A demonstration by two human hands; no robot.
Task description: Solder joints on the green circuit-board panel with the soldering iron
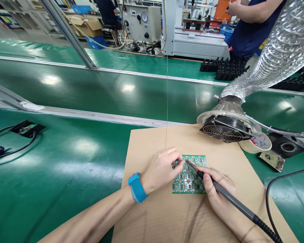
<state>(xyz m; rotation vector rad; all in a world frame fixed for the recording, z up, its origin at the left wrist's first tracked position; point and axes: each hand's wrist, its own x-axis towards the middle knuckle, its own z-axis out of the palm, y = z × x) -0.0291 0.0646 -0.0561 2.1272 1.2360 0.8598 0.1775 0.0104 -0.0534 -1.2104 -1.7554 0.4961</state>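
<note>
A green circuit board panel (188, 184) with rows of small round boards lies flat on the cardboard sheet. My right hand (219, 189) grips a soldering iron (233, 200) like a pen, its tip down near the panel's upper part. Over the panel's upper left corner, my left hand (164, 167) is closed in a pinch close to the iron's tip. A thin solder wire (167, 101) hangs from above and runs down to this hand; its end at the fingertips is too small to make out. A blue band (138, 187) circles my left wrist.
A fume extractor fan (225, 128) on a foil duct (263, 57) hangs beyond my right hand. Behind it sit a tape roll (257, 143) and an iron stand (285, 148). Cardboard (152, 216) covers the green bench. A cable box (27, 129) lies left. Two people work across the bench.
</note>
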